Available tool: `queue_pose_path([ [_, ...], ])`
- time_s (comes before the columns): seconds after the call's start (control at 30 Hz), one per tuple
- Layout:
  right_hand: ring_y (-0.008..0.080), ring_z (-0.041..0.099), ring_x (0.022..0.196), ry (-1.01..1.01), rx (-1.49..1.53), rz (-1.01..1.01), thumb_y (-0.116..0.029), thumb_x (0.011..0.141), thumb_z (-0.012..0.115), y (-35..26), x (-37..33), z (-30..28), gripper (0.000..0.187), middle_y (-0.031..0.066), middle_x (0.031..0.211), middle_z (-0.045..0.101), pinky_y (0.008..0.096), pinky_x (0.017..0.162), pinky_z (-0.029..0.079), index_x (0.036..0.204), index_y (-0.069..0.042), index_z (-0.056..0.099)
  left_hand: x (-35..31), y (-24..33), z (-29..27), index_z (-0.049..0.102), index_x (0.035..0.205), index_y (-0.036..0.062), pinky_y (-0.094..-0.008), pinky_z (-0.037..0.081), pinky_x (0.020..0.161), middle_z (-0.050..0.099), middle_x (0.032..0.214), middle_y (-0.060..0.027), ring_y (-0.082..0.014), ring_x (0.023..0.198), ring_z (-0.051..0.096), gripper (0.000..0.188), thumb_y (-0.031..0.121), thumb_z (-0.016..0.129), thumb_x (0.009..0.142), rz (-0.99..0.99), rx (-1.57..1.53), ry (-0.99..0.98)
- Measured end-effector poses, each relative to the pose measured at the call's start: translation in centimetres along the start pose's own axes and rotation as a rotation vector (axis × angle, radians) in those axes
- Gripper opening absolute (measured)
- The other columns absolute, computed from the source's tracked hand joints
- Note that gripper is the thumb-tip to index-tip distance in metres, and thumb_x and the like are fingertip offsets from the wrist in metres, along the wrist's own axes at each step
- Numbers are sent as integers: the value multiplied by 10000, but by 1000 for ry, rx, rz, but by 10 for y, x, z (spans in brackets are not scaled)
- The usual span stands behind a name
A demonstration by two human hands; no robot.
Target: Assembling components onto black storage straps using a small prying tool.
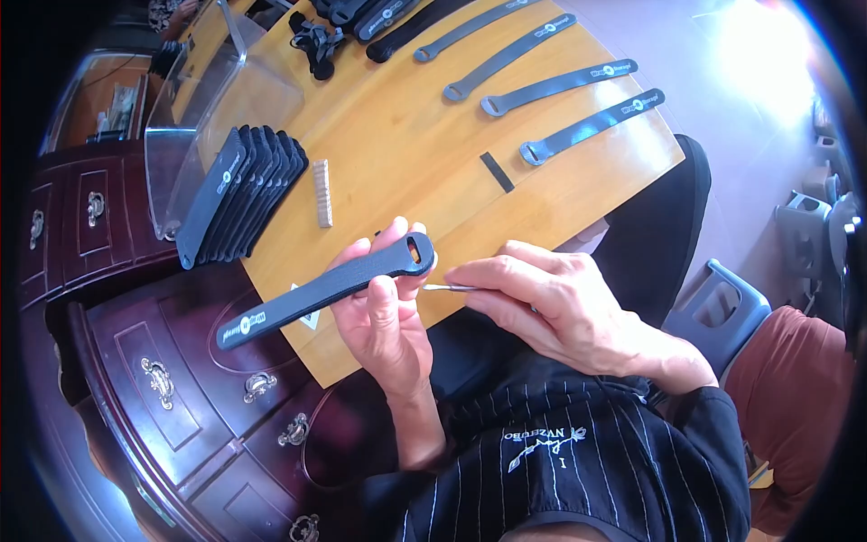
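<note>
My left hand (384,330) is closed around a dark grey strap (316,296) with a slotted, rounded end and a pale printed mark near its other end. The strap slants over the table's near edge, its slotted end toward my right hand (569,303). Between the fingertips of that hand is a thin, silver, pointed tool (444,287); its exact kind is hard to make out. The tool's tip is close to the slotted end, and I cannot tell whether they touch.
Several grey straps (587,125) lie spread across the wooden table (388,163). A stack of dark straps (237,194) leans by a clear plastic panel (194,149). Nearby are a ridged wooden strip (322,193) and a short black strip (497,172). Drawers (172,361) stand left, a stool (722,307) right.
</note>
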State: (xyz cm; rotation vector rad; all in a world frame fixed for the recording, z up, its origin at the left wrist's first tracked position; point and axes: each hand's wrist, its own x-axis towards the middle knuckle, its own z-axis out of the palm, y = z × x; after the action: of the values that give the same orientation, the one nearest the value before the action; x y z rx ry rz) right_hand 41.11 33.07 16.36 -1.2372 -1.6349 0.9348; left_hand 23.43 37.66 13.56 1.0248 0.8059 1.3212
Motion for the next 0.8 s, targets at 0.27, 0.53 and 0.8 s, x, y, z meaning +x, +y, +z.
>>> queue_pose_path([
  [0.27,255,647,669,36,24,-9,-159,926,579,5,5,11,241,97,819,594,329,567,527,1143,-57,600,-4,-2,4,443,1220,58,-352,564,835,593,1202,-246,-338,1089,615,302,132,561,953,106,89,38],
  [0.53,218,624,686,33,42,36,-77,898,622,3,5,9,286,99,792,587,319,590,493,1182,-43,612,-2,-4,7,425,1216,47,-368,565,859,569,1211,-283,-366,1114,594,317,98,570,938,183,110,-3],
  [0.8,219,614,688,9,91,50,-70,910,602,1,7,7,294,111,792,589,316,592,484,1202,-34,605,-1,-10,3,392,1215,45,-376,585,826,550,1206,-319,-401,1115,586,322,103,554,943,316,209,-20],
])
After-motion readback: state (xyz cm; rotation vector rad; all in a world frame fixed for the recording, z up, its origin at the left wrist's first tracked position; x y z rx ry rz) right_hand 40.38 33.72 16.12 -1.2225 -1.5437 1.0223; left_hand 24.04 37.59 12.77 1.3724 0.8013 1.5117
